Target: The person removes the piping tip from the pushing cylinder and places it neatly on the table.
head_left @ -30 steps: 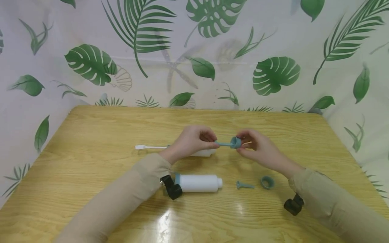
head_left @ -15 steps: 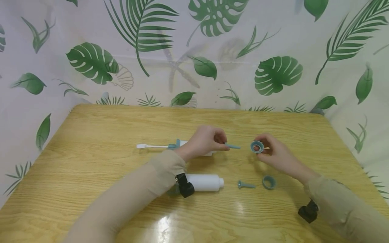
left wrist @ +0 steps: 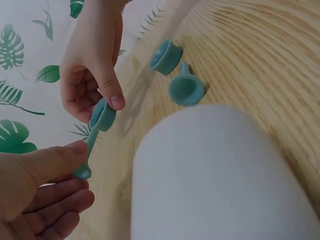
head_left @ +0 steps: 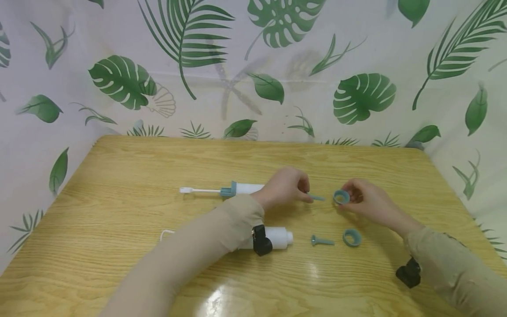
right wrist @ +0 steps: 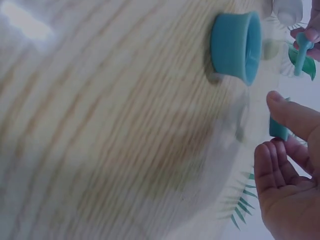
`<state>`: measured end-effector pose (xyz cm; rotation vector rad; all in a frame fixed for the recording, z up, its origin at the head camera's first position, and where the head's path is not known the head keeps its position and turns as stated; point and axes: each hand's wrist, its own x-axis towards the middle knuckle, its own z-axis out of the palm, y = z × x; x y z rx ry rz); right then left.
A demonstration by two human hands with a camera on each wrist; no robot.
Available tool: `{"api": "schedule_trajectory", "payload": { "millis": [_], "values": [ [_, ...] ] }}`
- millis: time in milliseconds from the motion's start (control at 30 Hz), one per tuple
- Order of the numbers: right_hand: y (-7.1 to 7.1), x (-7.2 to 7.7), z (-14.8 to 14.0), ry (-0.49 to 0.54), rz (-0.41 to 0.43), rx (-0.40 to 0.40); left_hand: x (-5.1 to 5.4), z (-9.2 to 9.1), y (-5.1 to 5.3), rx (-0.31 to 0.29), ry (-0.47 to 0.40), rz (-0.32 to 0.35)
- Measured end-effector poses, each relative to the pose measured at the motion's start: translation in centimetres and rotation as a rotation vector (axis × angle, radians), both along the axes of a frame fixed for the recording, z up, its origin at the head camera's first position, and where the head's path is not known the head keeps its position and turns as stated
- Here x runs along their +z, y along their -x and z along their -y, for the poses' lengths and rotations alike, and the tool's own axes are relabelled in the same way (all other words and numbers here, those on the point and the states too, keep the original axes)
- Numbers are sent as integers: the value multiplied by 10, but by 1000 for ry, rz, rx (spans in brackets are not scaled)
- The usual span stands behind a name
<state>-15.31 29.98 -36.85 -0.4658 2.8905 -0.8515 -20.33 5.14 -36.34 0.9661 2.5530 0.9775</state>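
Observation:
My left hand [head_left: 283, 187] pinches the wide end of a small teal funnel-shaped piece [head_left: 317, 198], its thin stem pointing right. Between thumb and fingertips, my right hand [head_left: 370, 202] holds a teal ring [head_left: 335, 199] just beyond the stem's tip. A narrow gap parts stem and ring in the head view; they overlap in the left wrist view [left wrist: 102, 119]. Below them on the table lie a matching funnel-shaped piece [head_left: 325, 242] and a second teal ring [right wrist: 227, 45]. My left hand covers one end of the far white cylinder [head_left: 247, 188].
That far cylinder has a teal collar [head_left: 227, 191] and a white rod [head_left: 202, 190] reaching left. A nearer white cylinder [head_left: 277, 237] lies partly under my left forearm. The wooden table [head_left: 158, 163] meets a leaf-printed cloth [head_left: 297, 101] behind.
A second ago the stem met the ring; the two then came apart. Both hands have moved right and slightly nearer me, and the ring has turned. The left hand has closed some of the gap.

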Motion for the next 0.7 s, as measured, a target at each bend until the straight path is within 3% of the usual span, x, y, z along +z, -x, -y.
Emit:
{"api": "schedule_trajectory", "payload": {
  "millis": [433,700],
  "values": [
    [2,-2,-3,-68,84,-6,-10,-16,1,-42,127,-57],
    [1,-1,-2,-93,117,-7,-13,-19,-2,-27,157,-58]
  ]
}}
